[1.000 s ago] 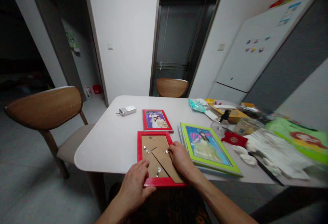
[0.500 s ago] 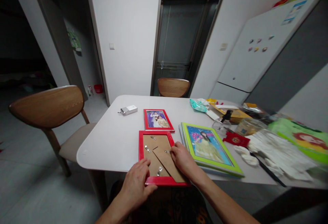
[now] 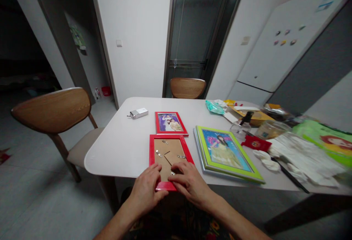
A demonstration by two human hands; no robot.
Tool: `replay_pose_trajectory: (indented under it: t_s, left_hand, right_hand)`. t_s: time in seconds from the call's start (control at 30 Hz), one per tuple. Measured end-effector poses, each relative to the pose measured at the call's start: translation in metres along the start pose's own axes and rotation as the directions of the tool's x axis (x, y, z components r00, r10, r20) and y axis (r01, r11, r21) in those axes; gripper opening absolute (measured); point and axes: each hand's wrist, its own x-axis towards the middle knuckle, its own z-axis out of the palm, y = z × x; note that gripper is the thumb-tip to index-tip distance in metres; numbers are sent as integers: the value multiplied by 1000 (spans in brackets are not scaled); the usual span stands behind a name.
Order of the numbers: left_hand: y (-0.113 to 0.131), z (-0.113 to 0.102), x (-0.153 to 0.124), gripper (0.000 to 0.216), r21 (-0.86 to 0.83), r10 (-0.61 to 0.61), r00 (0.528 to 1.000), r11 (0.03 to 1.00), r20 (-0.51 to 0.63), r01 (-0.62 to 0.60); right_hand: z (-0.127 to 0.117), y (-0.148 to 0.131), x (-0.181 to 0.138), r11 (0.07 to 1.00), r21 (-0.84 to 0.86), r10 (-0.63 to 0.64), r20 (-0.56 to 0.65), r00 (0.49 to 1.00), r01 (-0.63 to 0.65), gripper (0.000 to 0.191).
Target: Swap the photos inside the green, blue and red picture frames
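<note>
A red picture frame lies face down at the near edge of the white table, its brown backing board and small metal clips showing. My left hand rests on its near left corner, fingers curled over the rim. My right hand lies on the lower part of the backing, fingertips bent at a metal clip. Just behind lies a smaller red frame face up with a photo. To the right sits a larger green-framed picture.
A silver device lies at the far left of the table. The right side is cluttered with a spray bottle, a jar, cotton pads, plastic bags and a black stick. Wooden chairs stand at the left and behind.
My right hand has slid from the frame's right edge down to the lower middle of the backing, beside my left hand. The view has tilted a little.
</note>
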Motion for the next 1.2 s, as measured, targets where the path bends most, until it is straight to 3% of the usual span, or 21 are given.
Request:
replay_pose_trajectory:
  t_s: [0.4,0.53,0.67,0.9,1.07,1.2]
  left_hand:
    - [0,1,-1,23,-29,-9,1000,1000,-14,9]
    - [-1,1,-1,25,-29,-16,1000,999,-8,16]
    - [-1,-1,-1,24,-31,-9,1000,999,12,10]
    - [-4,0,-1,27,-27,-4,1000,1000,13,4]
    - [-4,1,-1,29,-45,6,1000,999,5,-6]
    - [-2,0,-1,26,-46,-14,1000,999,9,15]
  right_hand:
    - [-1,-1,10,998,46,45,45,998,-47,16]
    - [8,10,37,987,92,138,-39,990,-134,24]
    - [20,16,71,978,-13,208,-10,978,-208,25]
    - [34,15,87,972,-170,178,71,981,-164,27]
    - [30,13,82,973,-223,-21,186,982,63,18]
    - [23,17,82,985,-175,30,189,982,4,20]
